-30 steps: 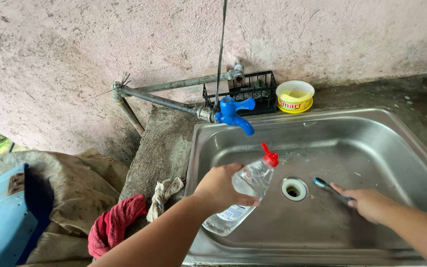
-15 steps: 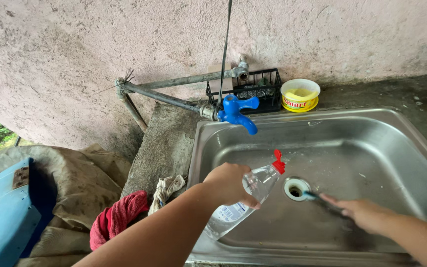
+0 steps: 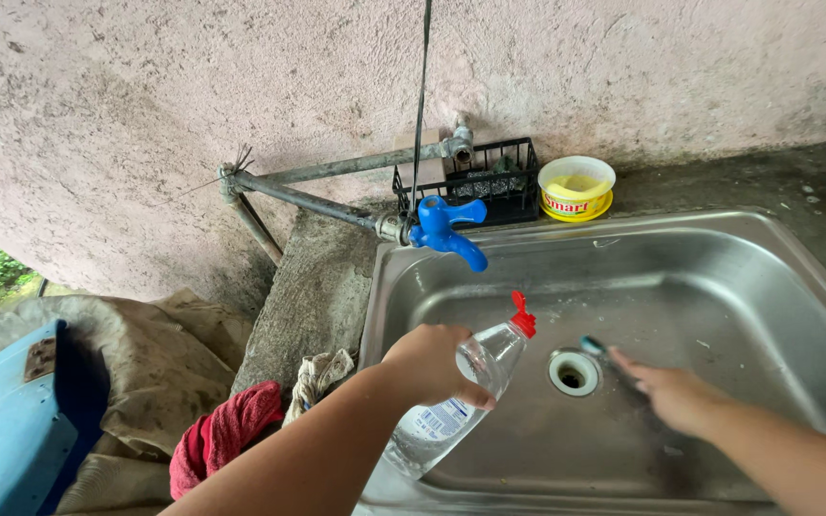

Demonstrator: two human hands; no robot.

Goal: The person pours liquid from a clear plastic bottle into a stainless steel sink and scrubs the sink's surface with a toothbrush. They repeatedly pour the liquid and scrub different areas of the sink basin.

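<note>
My left hand (image 3: 427, 363) is wrapped around a clear bottle (image 3: 451, 406), fingers closed on its upper body, holding it tilted over the near left of the steel sink (image 3: 719, 277). Its red cap (image 3: 523, 315) points up and right, toward the drain (image 3: 573, 371), and looks closed, though I can't be sure. My right hand (image 3: 676, 397) is blurred; it seems to pinch a small brush (image 3: 604, 355) whose blue-green head lies just right of the drain, but how the fingers sit on the handle I cannot tell.

What could go wrong, as I judge it: the bottle looks wet and smooth, so a loose hold could let it slide down into the basin. If the cap is open, the tilt would send liquid out in a rush instead of a little. The brush head is very near the open drain, and a slack pinch could drop it there. The blue tap (image 3: 446, 229) juts over the far left corner, where a lifted bottle could knock it.

Counted: one bottle, one cap, one brush, one sink with one drain, one tap. One black wire rack (image 3: 518, 182) and one yellow tub (image 3: 576, 186) stand far, against the wall. Two cloths lie on the ledge left of the sink, a red cloth (image 3: 222, 435) and a pale rag (image 3: 322, 377) just beside it. One blue container (image 3: 7, 430) sits far left.
</note>
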